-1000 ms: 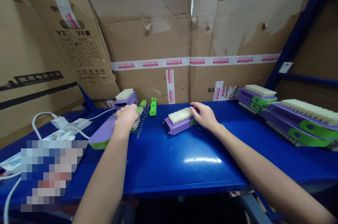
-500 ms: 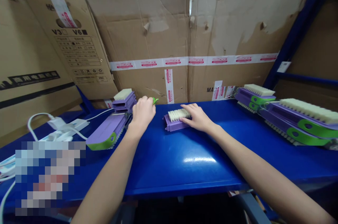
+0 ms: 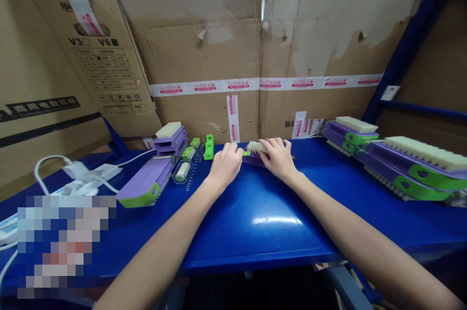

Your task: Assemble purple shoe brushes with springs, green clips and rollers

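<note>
A purple brush body [image 3: 253, 159] with pale bristles [image 3: 255, 147] facing up lies on the blue table [image 3: 255, 232], partly covered by fingers. My right hand [image 3: 280, 158] is closed over its right part. My left hand [image 3: 225, 165] pinches a small green plastic piece [image 3: 247, 153] at the left end of the brush body; whether the two parts touch, I cannot tell. Left of that hand stand green plastic end pieces [image 3: 208, 148], a row of thin springs [image 3: 195, 164] and small clear cases with green parts [image 3: 181, 172].
Purple brush parts with green ends [image 3: 148, 181] are stacked at the left, beside a white power strip [image 3: 98, 173]. More finished-looking purple brushes [image 3: 412, 169] lie at the right. Cardboard sheets [image 3: 204, 52] wall off the back, and a blue post [image 3: 404, 42] rises at the right.
My left hand has moved right with the green piece, from the small parts to the brush. The brush body has turned and shifted slightly right under my right hand.
</note>
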Demonstrator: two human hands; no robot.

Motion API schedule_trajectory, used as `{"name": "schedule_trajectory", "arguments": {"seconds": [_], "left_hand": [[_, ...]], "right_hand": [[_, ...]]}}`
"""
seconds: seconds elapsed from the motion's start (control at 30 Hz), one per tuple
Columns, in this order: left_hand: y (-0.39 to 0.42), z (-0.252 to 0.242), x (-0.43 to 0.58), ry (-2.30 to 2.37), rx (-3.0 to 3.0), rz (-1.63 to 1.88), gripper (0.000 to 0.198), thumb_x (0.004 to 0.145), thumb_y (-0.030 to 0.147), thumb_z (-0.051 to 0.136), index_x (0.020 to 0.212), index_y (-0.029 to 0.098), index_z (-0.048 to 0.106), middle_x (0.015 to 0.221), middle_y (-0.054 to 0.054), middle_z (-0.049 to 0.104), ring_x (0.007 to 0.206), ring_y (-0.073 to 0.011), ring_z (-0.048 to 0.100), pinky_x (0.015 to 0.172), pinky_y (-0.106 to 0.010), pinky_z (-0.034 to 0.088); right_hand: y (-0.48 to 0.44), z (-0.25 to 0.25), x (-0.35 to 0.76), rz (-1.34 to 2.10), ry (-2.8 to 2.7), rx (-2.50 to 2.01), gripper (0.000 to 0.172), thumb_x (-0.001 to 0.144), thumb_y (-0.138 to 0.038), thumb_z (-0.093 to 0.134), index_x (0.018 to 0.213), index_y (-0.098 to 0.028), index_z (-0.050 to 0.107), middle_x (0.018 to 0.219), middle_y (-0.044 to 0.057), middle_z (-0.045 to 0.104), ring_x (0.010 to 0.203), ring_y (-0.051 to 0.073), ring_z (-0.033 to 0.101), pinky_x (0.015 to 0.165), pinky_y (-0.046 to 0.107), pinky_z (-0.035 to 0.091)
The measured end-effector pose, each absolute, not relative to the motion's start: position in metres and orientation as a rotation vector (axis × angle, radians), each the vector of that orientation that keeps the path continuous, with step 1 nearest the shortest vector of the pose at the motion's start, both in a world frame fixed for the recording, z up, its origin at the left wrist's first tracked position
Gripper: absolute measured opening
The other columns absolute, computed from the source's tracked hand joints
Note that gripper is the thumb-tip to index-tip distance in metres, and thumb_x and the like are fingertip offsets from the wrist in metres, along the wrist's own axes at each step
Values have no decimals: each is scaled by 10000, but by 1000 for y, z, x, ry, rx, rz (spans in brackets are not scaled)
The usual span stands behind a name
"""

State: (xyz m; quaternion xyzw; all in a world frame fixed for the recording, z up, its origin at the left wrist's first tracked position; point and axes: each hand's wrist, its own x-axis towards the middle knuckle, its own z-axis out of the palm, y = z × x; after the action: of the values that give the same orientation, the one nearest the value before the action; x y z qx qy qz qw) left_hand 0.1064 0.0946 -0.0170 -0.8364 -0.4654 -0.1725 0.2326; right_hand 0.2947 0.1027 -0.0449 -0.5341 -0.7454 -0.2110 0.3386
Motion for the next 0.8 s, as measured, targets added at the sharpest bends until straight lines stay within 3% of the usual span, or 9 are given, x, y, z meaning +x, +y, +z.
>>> {"name": "schedule_trajectory", "arguments": {"seconds": [0.33, 0.53, 0.8], "left_hand": [[94, -22, 106, -1253, -2390, -605, 294, 958, 268, 329, 986, 171, 605, 963, -83, 602, 820, -157, 616, 627, -223, 444], [99, -25, 105, -1168, -2495, -625, 258, 947, 243, 366, 1021, 166, 601, 963, -74, 604, 845, -165, 623, 696, -248, 469], [96, -22, 107, -1224, -2490, -459, 249, 935, 288, 383, 1029, 193, 593, 967, -64, 628, 854, -202, 643, 679, -283, 483]], "right_hand": [[83, -38, 268, -296, -1994, -1128, 283, 913, -313, 447, 1111, -201, 616, 1058, 89, 682, 1001, 231, 570, 857, 380, 362], [92, -45, 273, 39, -1945, -980, 233, 881, -291, 495, 1037, -188, 636, 1027, 76, 691, 946, 195, 637, 823, 303, 467], [98, -47, 277, 231, -1937, -1058, 164, 836, -266, 532, 859, -189, 676, 803, 32, 705, 714, 172, 633, 653, 273, 449]]}}
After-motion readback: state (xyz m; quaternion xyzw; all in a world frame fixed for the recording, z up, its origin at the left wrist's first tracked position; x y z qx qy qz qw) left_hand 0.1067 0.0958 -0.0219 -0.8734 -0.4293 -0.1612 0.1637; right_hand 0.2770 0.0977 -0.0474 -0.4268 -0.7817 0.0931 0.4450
